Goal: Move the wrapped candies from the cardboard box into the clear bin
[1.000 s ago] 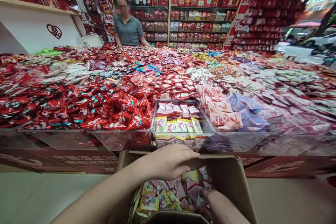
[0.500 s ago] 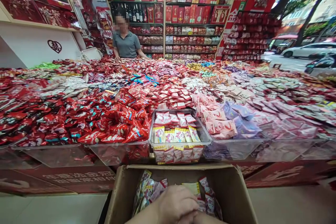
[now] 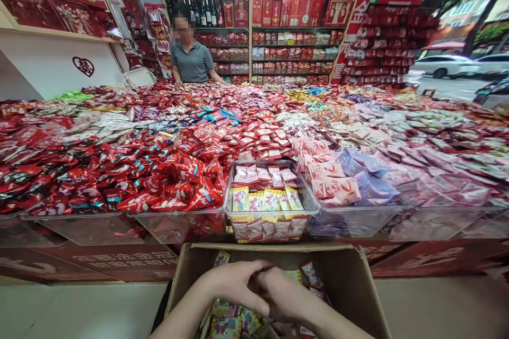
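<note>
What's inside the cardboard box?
Small wrapped packets, some yellow-and-white, some pink with red ends, inside the box. The left hand and right hand cover the middle; packets there and the box's bottom can't be seen.

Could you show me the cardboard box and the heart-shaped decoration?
Cardboard box (image 3: 326,260): head view, on the inner face of its far wall.
Heart-shaped decoration (image 3: 83,67): head view, on its middle.

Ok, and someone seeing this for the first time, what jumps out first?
Probably the glossy red packets heaped at front left. Next, the clear plastic bin at front centre, with yellow-edged packets lined up inside. Below it, the left hand and right hand meet over an open cardboard box.
</note>
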A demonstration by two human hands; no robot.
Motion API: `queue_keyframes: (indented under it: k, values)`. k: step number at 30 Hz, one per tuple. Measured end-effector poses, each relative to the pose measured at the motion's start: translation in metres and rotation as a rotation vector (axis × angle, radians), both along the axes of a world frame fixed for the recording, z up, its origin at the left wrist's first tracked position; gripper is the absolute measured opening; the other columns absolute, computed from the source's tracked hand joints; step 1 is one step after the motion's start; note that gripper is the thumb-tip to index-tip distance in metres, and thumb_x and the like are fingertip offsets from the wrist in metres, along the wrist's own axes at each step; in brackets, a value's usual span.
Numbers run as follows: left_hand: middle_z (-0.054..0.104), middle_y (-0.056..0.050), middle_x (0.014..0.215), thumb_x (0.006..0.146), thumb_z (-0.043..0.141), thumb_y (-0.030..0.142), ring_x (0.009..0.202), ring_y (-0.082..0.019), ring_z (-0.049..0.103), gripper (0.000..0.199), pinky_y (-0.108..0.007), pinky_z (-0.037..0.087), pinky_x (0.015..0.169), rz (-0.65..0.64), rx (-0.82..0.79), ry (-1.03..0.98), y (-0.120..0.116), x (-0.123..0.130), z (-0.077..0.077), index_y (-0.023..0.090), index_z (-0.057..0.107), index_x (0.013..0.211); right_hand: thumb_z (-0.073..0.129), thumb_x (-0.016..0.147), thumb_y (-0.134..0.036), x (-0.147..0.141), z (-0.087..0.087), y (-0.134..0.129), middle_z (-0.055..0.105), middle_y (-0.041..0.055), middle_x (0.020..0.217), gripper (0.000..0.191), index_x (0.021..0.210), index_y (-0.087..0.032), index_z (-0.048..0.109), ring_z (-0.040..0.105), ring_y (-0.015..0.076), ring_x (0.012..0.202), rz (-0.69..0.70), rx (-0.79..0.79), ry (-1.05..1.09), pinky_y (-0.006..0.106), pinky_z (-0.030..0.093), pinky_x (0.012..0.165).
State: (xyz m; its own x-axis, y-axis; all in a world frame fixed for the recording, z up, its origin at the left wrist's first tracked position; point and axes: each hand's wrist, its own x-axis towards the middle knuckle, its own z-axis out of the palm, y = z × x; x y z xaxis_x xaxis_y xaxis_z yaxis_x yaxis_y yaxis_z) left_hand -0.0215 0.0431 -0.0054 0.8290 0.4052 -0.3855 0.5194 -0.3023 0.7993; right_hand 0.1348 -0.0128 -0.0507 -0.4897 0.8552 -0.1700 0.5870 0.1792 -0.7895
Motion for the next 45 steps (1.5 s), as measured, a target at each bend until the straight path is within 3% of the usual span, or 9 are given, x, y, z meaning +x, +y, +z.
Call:
queue_keyframes:
  k: [5,9,13,16,20,31,36,41,45]
  values:
    - [0.048,-0.005,0.12,0.062,0.068,0.026,0.094,-0.02,0.052,0.074,-0.03,0.042,0.079,0.08,-0.314,-0.289,-0.004,0.006,0.014,0.025,0.031,0.126,0.056,0.056,-0.011,0.041,0.044,-0.004,0.059,-0.0013,0.068,0.017,0.072,-0.016,0.059,0.05,0.0125,0.063,-0.224,0.009,0.14,0.021,0.036,0.057]
    - [0.057,-0.003,0.101,0.064,0.065,0.022,0.089,-0.018,0.052,0.049,-0.028,0.041,0.078,0.297,-0.21,-0.354,-0.012,0.022,0.01,0.019,0.049,0.11,0.064,0.059,-0.023,0.05,0.046,-0.006,0.051,-0.0042,0.057,0.016,0.066,-0.015,0.052,0.043,0.0083,0.052,-0.427,-0.193,0.476,0.019,0.034,0.05]
    - [0.057,0.001,0.078,0.062,0.067,0.024,0.064,-0.011,0.051,0.046,-0.023,0.042,0.061,0.443,-0.302,-0.401,-0.014,0.027,0.007,0.017,0.049,0.104,0.068,0.057,-0.036,0.045,0.048,-0.008,0.05,-0.0052,0.053,0.03,0.065,-0.016,0.048,0.041,0.0058,0.043,-0.542,-0.328,0.725,0.019,0.034,0.042]
    - [0.053,0.005,0.07,0.062,0.068,0.023,0.057,-0.008,0.049,0.052,-0.021,0.039,0.055,0.491,-0.382,-0.477,-0.015,0.025,0.009,0.02,0.044,0.108,0.067,0.06,-0.041,0.04,0.051,-0.009,0.052,-0.0045,0.05,0.032,0.062,-0.016,0.047,0.043,0.0067,0.04,-0.608,-0.322,0.814,0.019,0.037,0.038]
    - [0.056,0.001,0.082,0.056,0.072,0.017,0.071,-0.013,0.056,0.058,-0.027,0.044,0.065,0.464,-0.539,-0.572,-0.018,0.029,0.01,0.019,0.041,0.105,0.067,0.061,-0.041,0.035,0.049,-0.01,0.051,-0.0054,0.048,0.031,0.062,-0.017,0.046,0.044,0.0072,0.038,-0.665,-0.256,0.856,0.02,0.038,0.035]
    - [0.054,0.002,0.075,0.063,0.067,0.015,0.064,-0.009,0.054,0.046,-0.022,0.041,0.059,0.5,-0.496,-0.617,-0.026,0.031,0.01,0.018,0.044,0.103,0.069,0.059,-0.031,0.043,0.053,-0.011,0.053,-0.0027,0.069,0.03,0.077,-0.016,0.051,0.048,0.0097,0.06,-0.493,-0.301,0.834,0.023,0.041,0.057]
    - [0.053,0.002,0.077,0.063,0.066,0.014,0.064,-0.009,0.053,0.054,-0.022,0.039,0.057,0.457,-0.48,-0.546,-0.022,0.027,0.005,0.02,0.042,0.11,0.059,0.07,-0.034,0.048,0.055,-0.013,0.044,-0.0044,0.062,0.022,0.069,-0.016,0.045,0.041,0.0089,0.057,-0.466,-0.112,0.6,0.02,0.036,0.055]
    - [0.052,0.003,0.073,0.063,0.066,0.016,0.062,-0.008,0.05,0.05,-0.023,0.038,0.058,0.427,-0.473,-0.507,-0.018,0.023,0.004,0.018,0.044,0.107,0.047,0.079,-0.031,0.048,0.06,-0.016,0.049,-0.0012,0.072,0.014,0.082,-0.018,0.048,0.045,0.0119,0.066,-0.351,0.067,0.421,0.022,0.038,0.062]
    - [0.052,0.003,0.07,0.062,0.069,0.019,0.061,-0.008,0.047,0.043,-0.022,0.037,0.059,0.421,-0.501,-0.516,-0.021,0.026,0.005,0.015,0.049,0.1,0.056,0.074,-0.032,0.04,0.054,-0.017,0.055,0.0012,0.081,0.026,0.095,-0.02,0.046,0.051,0.0156,0.075,-0.369,0.013,0.491,0.026,0.041,0.068]
